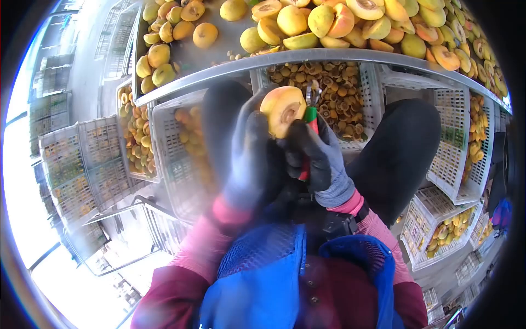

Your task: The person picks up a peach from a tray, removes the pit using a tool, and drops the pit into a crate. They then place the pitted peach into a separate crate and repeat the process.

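Observation:
My gloved left hand (249,145), partly blurred, is closed around a yellow peach half (279,107). Its cut face is turned up, with a brown hollow or stone in the middle; I cannot tell which. In my gloved right hand (318,159) is a pitting tool (311,115) with a red and green handle and a curved metal tip pointing away from me. The fingers of that hand lie close to the lower edge of the fruit. The metal tip stands just right of the peach half, apart from its cut face.
A metal-edged table (323,55) across the front bears many peach halves (334,24). Below it, a white crate (372,98) holds many brown stones. Crates of peaches (137,134) stand at left, with more crates (452,148) at right. My knees flank the stone crate.

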The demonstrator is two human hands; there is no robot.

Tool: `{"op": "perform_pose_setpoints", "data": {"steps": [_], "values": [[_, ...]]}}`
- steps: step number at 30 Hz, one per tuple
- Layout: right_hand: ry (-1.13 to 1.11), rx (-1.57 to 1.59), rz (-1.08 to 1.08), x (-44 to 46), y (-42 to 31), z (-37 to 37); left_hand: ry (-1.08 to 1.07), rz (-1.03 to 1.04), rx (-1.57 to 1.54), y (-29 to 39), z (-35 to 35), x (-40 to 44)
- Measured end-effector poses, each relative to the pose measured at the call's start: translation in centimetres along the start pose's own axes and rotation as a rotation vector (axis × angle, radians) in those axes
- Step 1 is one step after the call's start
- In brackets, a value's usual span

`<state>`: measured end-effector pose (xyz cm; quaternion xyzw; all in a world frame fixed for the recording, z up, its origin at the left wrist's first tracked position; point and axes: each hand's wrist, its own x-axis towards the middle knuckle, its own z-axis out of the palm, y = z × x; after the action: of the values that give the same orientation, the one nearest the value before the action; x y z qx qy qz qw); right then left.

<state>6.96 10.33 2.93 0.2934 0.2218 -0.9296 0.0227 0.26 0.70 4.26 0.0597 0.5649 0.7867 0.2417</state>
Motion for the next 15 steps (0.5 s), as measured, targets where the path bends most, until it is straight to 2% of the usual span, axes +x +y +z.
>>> {"op": "perform_pose_setpoints", "data": {"steps": [1,2,5,7,9,11,12,15], "values": [[0.015,0.000,0.006,-0.2,0.2,0.1,0.032,-0.035,0.092,-0.5,-0.6,-0.4],[-0.093,-0.038,-0.273,1.6,2.0,-0.8,0.013,0.038,0.301,-0.3,-0.9,-0.3],[-0.058,-0.271,-0.306,0.7,2.2,-2.2,-0.060,0.284,0.749,-1.4,-1.7,-0.3],[0.022,-0.514,-0.475,1.0,2.7,-3.4,-0.095,0.322,0.723,-1.7,-1.7,-0.1],[0.051,-0.648,-0.565,1.0,3.3,-4.3,-0.111,0.211,0.435,-1.1,-1.1,0.4],[0.027,-0.676,-0.579,0.7,3.5,-4.8,-0.250,0.559,0.849,-2.2,-2.8,1.5],[0.033,-0.798,-0.563,0.4,3.4,-4.9,-0.243,0.623,0.916,-2.4,-3.1,1.5],[0.032,-1.025,-0.529,-0.3,2.8,-4.4,-0.152,0.610,0.968,-3.8,-3.6,0.8]]}}
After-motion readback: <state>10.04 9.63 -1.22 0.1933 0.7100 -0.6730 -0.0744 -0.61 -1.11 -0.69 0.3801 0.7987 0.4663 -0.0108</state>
